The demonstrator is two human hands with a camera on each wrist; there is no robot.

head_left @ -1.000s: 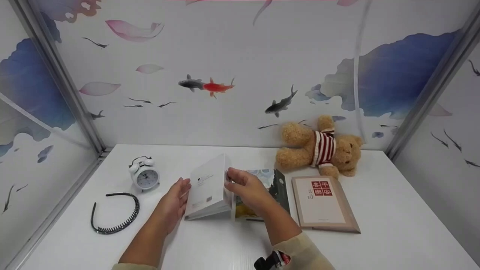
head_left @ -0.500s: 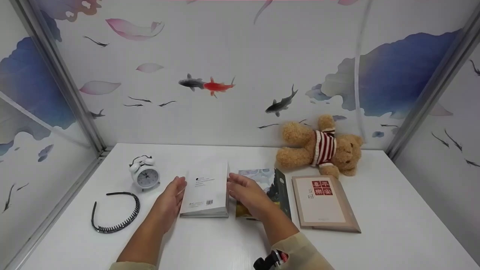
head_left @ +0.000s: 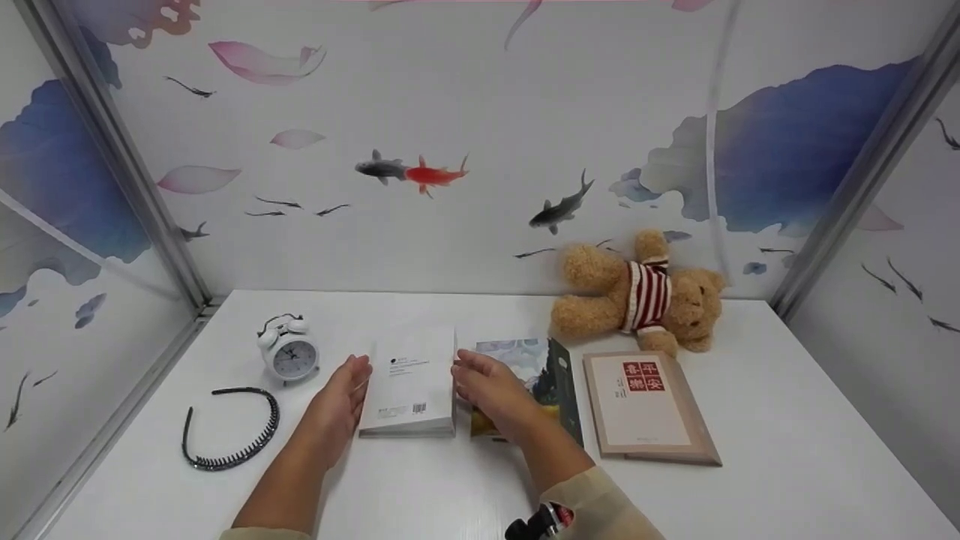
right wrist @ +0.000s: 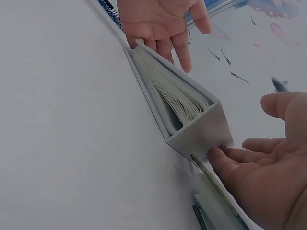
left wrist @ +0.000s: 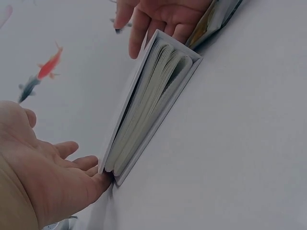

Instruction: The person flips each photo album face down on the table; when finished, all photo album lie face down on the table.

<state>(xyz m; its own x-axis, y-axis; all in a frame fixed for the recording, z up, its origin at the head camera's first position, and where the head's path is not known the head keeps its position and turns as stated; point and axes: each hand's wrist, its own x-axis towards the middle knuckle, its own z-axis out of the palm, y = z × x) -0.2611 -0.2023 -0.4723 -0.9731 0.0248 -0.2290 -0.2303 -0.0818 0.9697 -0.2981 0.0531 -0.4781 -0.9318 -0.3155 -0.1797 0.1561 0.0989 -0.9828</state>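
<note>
A white hardcover book [head_left: 409, 386] lies flat on the white table, with small print and a barcode on its upper face. Along its left edge my left hand [head_left: 337, 405] stands with fingers extended; in the left wrist view the fingertips touch the edge of the book [left wrist: 144, 105]. My right hand [head_left: 495, 390] is at the opposite side, its extended fingers touching the spine [right wrist: 206, 134] in the right wrist view. Partly behind that hand lies a book with a landscape cover [head_left: 564, 382], some of it hidden.
A beige book with red characters [head_left: 649, 405] lies to the right, below a teddy bear [head_left: 649, 296] in a striped top. Left of the hands are a white alarm clock [head_left: 291, 352] and a black headband [head_left: 232, 450]. Printed walls enclose the table.
The white book was tilted up on its left side between the hands and has come down flat. My right hand has lowered slightly, its fingers going from gripping the book to straighter against its spine.
</note>
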